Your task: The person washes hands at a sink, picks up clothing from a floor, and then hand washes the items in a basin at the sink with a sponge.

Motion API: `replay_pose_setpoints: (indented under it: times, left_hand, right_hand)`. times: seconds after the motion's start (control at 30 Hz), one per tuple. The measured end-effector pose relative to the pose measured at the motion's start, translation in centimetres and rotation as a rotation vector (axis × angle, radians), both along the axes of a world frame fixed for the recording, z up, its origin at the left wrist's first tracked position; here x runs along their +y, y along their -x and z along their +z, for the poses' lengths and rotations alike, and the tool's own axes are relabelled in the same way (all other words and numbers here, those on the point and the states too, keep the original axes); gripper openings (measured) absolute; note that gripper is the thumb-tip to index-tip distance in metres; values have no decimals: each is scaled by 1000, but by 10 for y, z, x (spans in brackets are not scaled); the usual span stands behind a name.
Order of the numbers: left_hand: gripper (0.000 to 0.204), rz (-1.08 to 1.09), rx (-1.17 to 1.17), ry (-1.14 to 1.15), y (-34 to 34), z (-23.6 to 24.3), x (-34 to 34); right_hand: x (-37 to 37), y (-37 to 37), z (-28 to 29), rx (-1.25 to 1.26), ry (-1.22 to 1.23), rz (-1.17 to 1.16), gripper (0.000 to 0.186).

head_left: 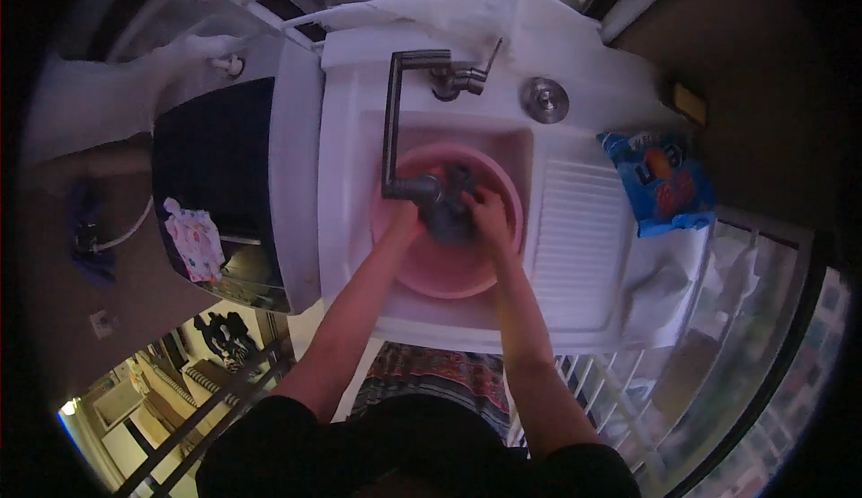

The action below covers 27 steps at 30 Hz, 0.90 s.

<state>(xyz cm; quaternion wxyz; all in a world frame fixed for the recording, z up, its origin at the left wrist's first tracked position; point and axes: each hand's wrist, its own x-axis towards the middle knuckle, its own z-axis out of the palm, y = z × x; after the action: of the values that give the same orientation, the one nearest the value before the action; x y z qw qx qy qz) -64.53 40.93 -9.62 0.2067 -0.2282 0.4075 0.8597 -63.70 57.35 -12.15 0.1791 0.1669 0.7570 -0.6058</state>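
Note:
A pink round basin (424, 281) stands in the white sink, with a dark wet-looking cloth (452, 226) bunched in it. My right hand (487, 214) is closed on the right side of the cloth, fingers curled over its edge. On the other side, my left hand (407, 217) reaches in against the cloth. The spout end of the grey faucet (392, 130) hangs over the left hand, and its fingers are hidden there. Both forearms come up from the lower edge. The cloth's exact kind is too blurred to tell.
Right of the basin is a ribbed white washboard (579, 237), with a blue detergent bag (663, 188) beyond it. A round metal drain fitting (545, 100) sits behind. At left stands a dark-topped washing machine (220, 152) bearing a small patterned pink cloth (195, 242).

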Motion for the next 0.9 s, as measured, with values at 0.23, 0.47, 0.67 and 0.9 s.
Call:
replay_pose_setpoints:
  times: [0.23, 0.47, 0.67, 0.9]
  left_hand:
    - [30, 46, 53, 631, -14, -25, -38]
    - [40, -632, 404, 1294, -20, -22, -26]
    - [32, -498, 325, 1009, -14, -35, -14]
    - [23, -422, 288, 684, -45, 43, -15]
  right_hand:
    - [-1, -14, 26, 138, -9, -236, 27]
    - [-1, -44, 53, -210, 834, -302, 31]
    - [-8, -61, 146, -87, 630, -168, 32]
    - [45, -60, 204, -37, 438, -224, 26]
